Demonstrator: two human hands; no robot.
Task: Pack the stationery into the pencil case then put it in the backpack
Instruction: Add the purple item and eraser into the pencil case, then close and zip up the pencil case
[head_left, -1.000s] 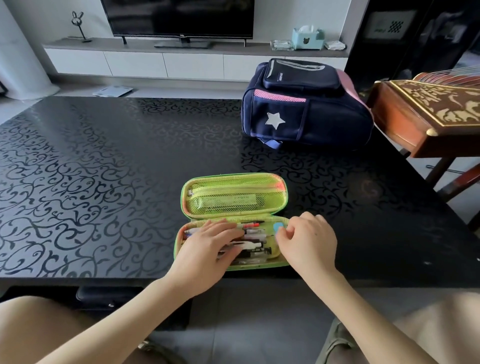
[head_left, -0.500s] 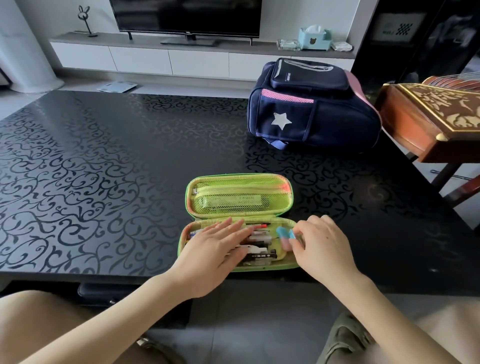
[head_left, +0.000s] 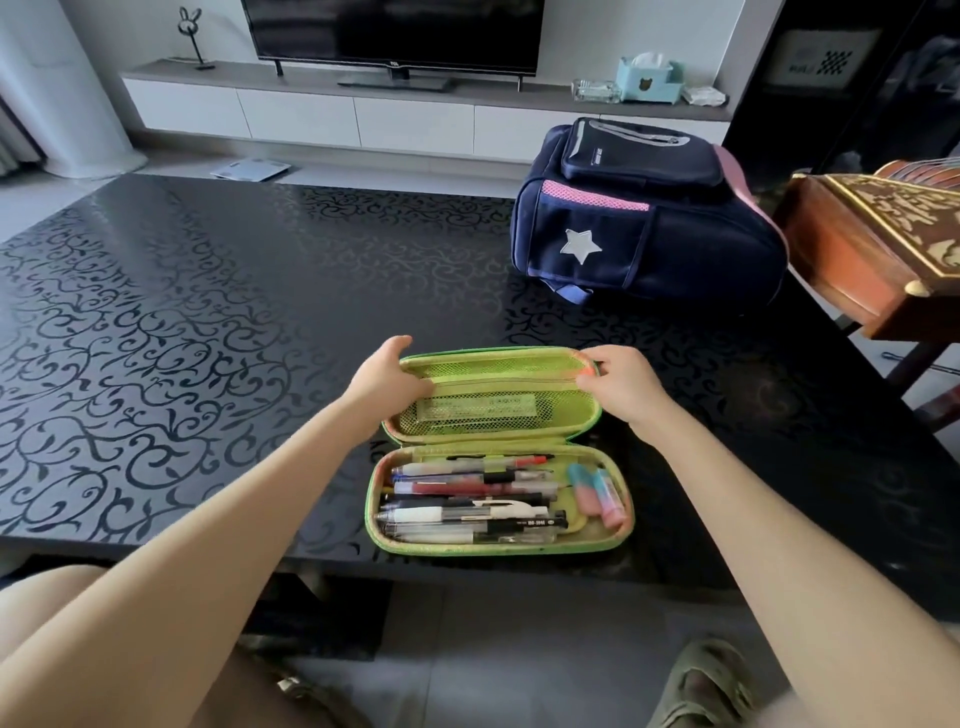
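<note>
A green pencil case (head_left: 597, 546) lies open near the table's front edge. Its lower half holds several pens (head_left: 470, 501) and a pink-and-blue eraser (head_left: 597, 493) at the right end. The lid (head_left: 493, 410) has a mesh pocket and is raised slightly off the table. My left hand (head_left: 387, 376) grips the lid's far left corner and my right hand (head_left: 623, 384) grips its far right corner. A navy backpack (head_left: 644, 223) with a white star and pink trim lies at the back right of the table, its pockets looking zipped shut.
The black patterned table (head_left: 182, 338) spreads wide to the left. A carved wooden instrument (head_left: 883, 244) stands close beside the backpack on the right. A TV unit (head_left: 363, 109) runs along the far wall. My knees show below the table's front edge.
Both hands left the pens and the eraser in the lower half and moved up to the lid's far corners. The lid has begun to lift. The eraser now lies inside.
</note>
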